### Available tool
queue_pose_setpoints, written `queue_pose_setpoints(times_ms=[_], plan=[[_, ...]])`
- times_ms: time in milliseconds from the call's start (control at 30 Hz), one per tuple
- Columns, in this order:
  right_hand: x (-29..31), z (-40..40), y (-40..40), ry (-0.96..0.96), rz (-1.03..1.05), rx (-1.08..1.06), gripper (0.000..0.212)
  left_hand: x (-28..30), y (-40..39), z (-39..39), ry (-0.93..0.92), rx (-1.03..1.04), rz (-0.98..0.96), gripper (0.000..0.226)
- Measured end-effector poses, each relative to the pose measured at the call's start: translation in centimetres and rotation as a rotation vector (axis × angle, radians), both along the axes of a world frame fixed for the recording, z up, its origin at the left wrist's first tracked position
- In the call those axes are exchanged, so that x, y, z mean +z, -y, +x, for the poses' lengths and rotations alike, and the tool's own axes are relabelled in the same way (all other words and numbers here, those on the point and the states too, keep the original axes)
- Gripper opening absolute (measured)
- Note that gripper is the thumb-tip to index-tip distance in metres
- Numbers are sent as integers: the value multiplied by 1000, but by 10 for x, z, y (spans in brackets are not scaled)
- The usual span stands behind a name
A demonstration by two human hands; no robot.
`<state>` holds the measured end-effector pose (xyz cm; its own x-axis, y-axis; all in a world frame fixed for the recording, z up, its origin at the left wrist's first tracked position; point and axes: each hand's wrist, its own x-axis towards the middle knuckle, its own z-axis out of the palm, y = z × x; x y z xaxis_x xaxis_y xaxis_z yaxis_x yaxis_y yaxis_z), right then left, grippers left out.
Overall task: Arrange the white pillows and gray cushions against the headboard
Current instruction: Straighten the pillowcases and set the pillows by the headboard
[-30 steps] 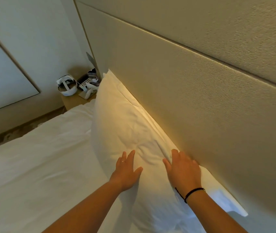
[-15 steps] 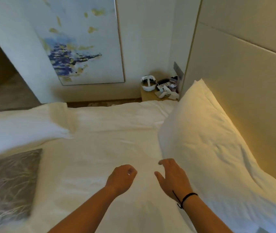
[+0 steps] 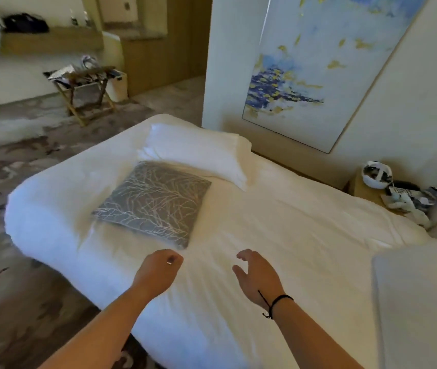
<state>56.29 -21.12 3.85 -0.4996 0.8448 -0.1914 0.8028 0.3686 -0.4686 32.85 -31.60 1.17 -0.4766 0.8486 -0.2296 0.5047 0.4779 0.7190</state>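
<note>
A gray cushion [image 3: 153, 203] with a pale branch pattern lies flat on the white bed [image 3: 278, 235], near its far end. Behind it lies a white pillow [image 3: 198, 153], touching the cushion's far edge. Another white pillow [image 3: 422, 302] shows at the right edge, cut off by the frame. My left hand [image 3: 158, 270] hovers over the sheet just short of the cushion's near corner, fingers loosely curled, holding nothing. My right hand [image 3: 257, 275] hangs beside it over the bare sheet, fingers relaxed and empty. The headboard is out of view.
A nightstand [image 3: 366, 191] at the right carries a white headset [image 3: 377, 174] and small clutter. A large painting [image 3: 318, 70] hangs on the wall beyond the bed. A folding luggage rack [image 3: 87, 86] stands on the patterned carpet [image 3: 12, 182] at the left.
My view has swung left, away from the headboard and the pillow leaning on it. Both hands left that pillow and now hover over the sheet near the gray cushion.
</note>
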Motion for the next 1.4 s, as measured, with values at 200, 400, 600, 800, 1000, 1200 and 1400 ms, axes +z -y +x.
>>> queue_pose_setpoints(times_ms=[200, 400, 600, 800, 1000, 1200, 1400], plan=[[-8, -78, 17, -5, -36, 81, 36, 1, 34, -66, 16, 81, 16, 11], [-31, -125, -15, -41, -72, 30, 32, -8, 17, -105, 37, 140, 18, 10], [-87, -215, -50, -163, -240, -62, 27, -31, -29, -176, -27, 100, -41, 14], [-114, -309, -121, -251, -316, -106, 27, -31, -109, -269, -119, 91, -111, 12], [-109, -355, -202, -228, -267, -131, 34, -28, -172, -315, -123, 135, -41, 11], [-98, -405, -236, -233, -233, -139, 34, -36, -207, -365, -76, 146, -42, 14], [-108, -462, -256, -231, -254, -199, 39, -69, -250, -418, -34, 31, -59, 14]])
